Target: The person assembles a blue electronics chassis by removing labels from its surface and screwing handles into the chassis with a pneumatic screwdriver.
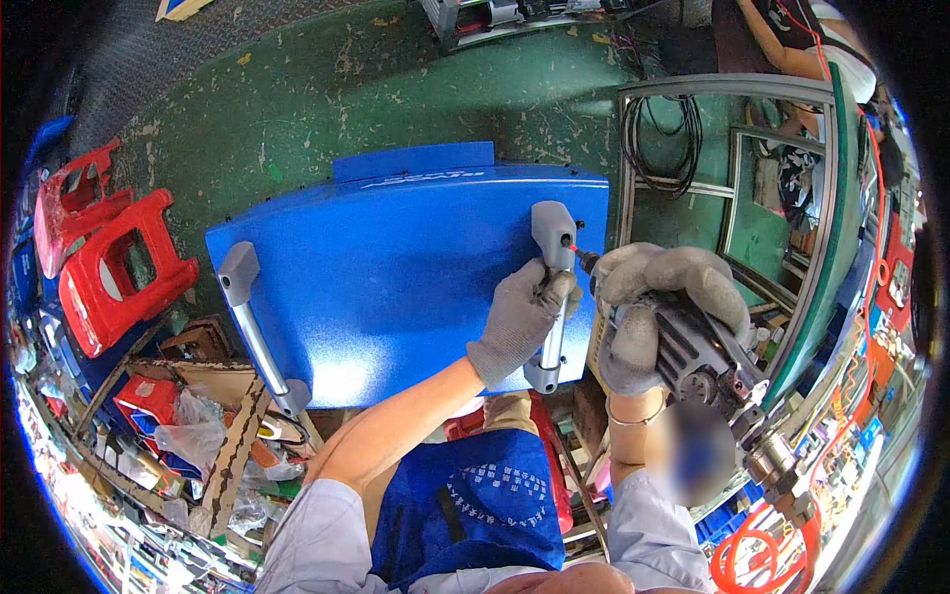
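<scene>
A blue metal panel (396, 267) lies in front of me, with a grey bar handle near each side. My left hand (520, 317), in a grey glove, grips the right handle (552, 297) around its bar. In my right hand (653, 297), also gloved, is a black pneumatic screwdriver (693, 351). Its bit (584, 257) points at the screw hole in the upper end block of that handle. The left handle (252, 327) stands untouched at the panel's other side.
Red plastic stools (109, 267) stand on the left over a green floor (396, 89). Cardboard and bags (198, 426) pile up at lower left. A metal frame with cables (683, 139) stands to the right, and another person's arm (782, 45) shows at top right. An orange air hose (772, 554) coils at lower right.
</scene>
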